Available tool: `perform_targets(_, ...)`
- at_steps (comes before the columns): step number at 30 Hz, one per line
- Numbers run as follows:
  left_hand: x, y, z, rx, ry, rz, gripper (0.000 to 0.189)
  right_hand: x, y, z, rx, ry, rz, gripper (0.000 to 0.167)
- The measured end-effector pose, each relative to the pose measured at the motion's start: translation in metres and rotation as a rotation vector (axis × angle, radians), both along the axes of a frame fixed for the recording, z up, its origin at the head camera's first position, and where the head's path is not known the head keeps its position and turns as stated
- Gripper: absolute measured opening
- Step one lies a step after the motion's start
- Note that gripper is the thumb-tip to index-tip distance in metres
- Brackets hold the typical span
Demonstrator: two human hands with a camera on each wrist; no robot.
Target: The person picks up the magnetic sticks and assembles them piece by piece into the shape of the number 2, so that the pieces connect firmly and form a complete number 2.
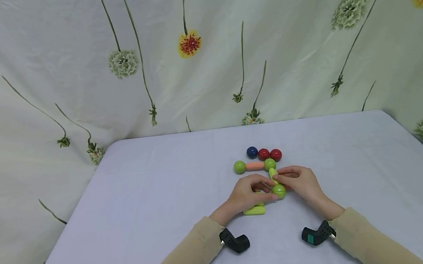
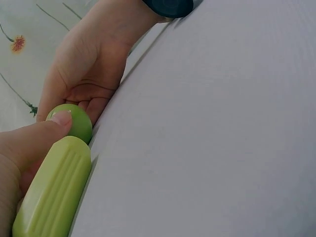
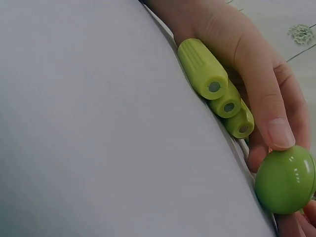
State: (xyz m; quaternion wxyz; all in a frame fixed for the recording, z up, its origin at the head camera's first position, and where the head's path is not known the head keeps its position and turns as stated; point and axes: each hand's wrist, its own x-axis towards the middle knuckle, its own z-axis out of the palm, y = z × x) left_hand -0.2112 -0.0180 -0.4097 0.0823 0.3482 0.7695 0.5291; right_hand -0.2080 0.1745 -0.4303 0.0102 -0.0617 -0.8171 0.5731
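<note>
My left hand [image 1: 246,194] holds a glossy green ball [image 1: 278,192], its thumb pressed on the near side. From the other side, my right hand [image 1: 302,183] pinches a yellow-green rod [image 1: 272,174] just behind that ball. This rod runs to a second green ball [image 1: 269,164], which an orange rod [image 1: 255,166] links to a third green ball [image 1: 239,167]. Under my left palm lie several ribbed yellow-green rods [image 3: 202,69] side by side, with grey discs in their ends. Fingers hide part of the join at the held ball.
Behind the joined pieces, a dark blue ball [image 1: 252,152] and two red balls, one in the middle [image 1: 264,154] and one at the right [image 1: 276,155], sit in a row. A white cloth covers the table [image 1: 154,185]. A flower-printed curtain [image 1: 297,47] hangs along its far edge.
</note>
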Motion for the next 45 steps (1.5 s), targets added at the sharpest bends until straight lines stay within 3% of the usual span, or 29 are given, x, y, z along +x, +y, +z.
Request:
perform_targets(6, -0.016, 0.001, -0.030, 0.001, -0.016, 0.034, 0.032, 0.002, 0.002, -0.001, 0.013, 0.001, -0.001, 0.042)
perform_targets(9, -0.018, -0.001, -0.034, 0.005, -0.021, 0.067, 0.032, 0.004, 0.004, -0.002, 0.017, 0.001, 0.002, 0.043)
perform_targets(15, -0.016, -0.012, -0.038, 0.016, -0.026, 0.127, 0.033, 0.010, 0.009, -0.005, 0.067, 0.016, 0.038, 0.045)
perform_targets(23, -0.014, -0.037, -0.037, 0.011, -0.016, 0.171, 0.033, 0.018, 0.017, -0.010, 0.084, 0.134, 0.157, 0.046)
perform_targets(34, -0.005, -0.073, -0.039, 0.018, 0.016, 0.205, 0.027, 0.029, 0.028, -0.014, 0.030, 0.249, 0.304, 0.042)
perform_targets(38, -0.003, -0.075, -0.037, 0.001, 0.028, 0.195, 0.027, 0.031, 0.028, -0.014, 0.048, 0.265, 0.320, 0.041)
perform_targets(45, -0.003, -0.069, -0.033, -0.107, 0.070, 0.212, 0.023, 0.032, 0.026, -0.011, 0.077, 0.310, 0.329, 0.038)
